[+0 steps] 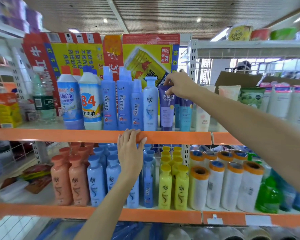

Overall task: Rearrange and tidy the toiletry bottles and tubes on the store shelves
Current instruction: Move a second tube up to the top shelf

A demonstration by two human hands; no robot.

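Note:
A purple tube (167,110) stands on its cap on the upper shelf, right of a pale blue shampoo bottle (150,104). My right hand (179,86) pinches the tube's crimped top end. Teal tubes (185,115) stand just right of it, partly hidden by my arm. My left hand (131,151) rests on the orange front edge of the upper shelf (59,135), fingers straight. Blue spray bottles (122,101) and two cleaner bottles (80,99) line the shelf to the left.
The lower shelf holds orange bottles (68,181), blue bottles (96,181), yellow bottles (173,186) and white rolls with orange caps (227,184). White tubes (284,103) fill the upper right. Flattened cardboard (145,56) backs the upper shelf. A person's head (243,66) shows behind the rack.

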